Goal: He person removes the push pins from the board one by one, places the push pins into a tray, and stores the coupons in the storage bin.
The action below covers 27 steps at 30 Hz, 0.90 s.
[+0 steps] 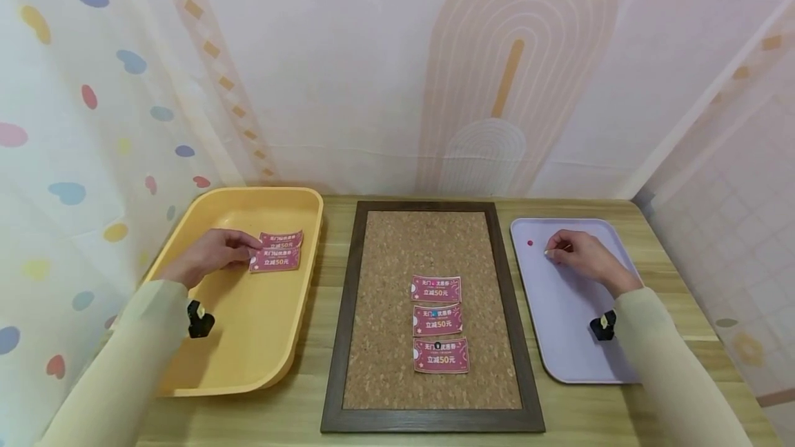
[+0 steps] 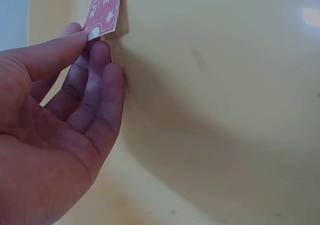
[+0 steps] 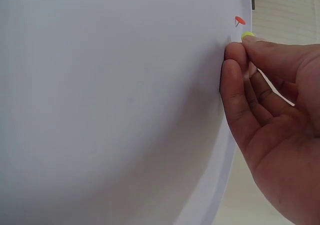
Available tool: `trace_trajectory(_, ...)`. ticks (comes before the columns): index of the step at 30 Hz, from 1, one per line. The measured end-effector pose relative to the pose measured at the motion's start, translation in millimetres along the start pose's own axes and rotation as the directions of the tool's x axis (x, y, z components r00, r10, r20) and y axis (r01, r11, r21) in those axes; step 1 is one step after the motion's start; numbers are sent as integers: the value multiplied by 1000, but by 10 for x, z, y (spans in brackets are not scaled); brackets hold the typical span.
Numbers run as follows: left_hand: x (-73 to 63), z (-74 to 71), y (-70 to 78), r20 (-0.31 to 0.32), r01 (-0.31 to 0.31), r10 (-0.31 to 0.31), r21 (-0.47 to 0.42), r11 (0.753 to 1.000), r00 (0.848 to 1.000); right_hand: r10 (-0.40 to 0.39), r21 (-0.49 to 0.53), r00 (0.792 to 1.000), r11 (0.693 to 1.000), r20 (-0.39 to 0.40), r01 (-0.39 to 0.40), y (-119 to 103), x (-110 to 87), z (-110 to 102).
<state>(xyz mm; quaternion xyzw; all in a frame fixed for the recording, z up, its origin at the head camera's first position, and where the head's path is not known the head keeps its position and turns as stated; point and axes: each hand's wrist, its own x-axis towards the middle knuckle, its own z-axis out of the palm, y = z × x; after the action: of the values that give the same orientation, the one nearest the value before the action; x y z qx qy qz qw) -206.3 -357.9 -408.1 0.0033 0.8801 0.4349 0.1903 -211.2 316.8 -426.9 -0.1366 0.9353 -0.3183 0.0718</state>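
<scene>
In the yellow tray, my left hand pinches the left edge of a pink paper coupon between thumb and fingers. Two coupons overlap there; the nearer coupon lies over part of the farther coupon. Over the lilac tray, my right hand pinches a yellow thumbtack between thumb and index finger; its pin is hidden. Close by, a red thumbtack rests on the tray near the left rim.
Between the trays lies a cork board with a dark wooden frame. On it, three coupons form a column: a top coupon with a pink tack, a middle coupon with a blue one, a bottom coupon with a black one.
</scene>
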Motion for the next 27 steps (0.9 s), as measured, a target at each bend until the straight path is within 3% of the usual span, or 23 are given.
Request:
trace_trajectory(16, 0, 7, 8, -3, -12, 12, 72, 997, 1000, 7, -30, 1000, 1000, 11, -6, 0, 22, 8)
trace_trajectory(27, -197, -8, 216, -82, -85, 98, 149, 985, 992, 11, -10, 1000, 1000, 11, -11, -43, -50, -35)
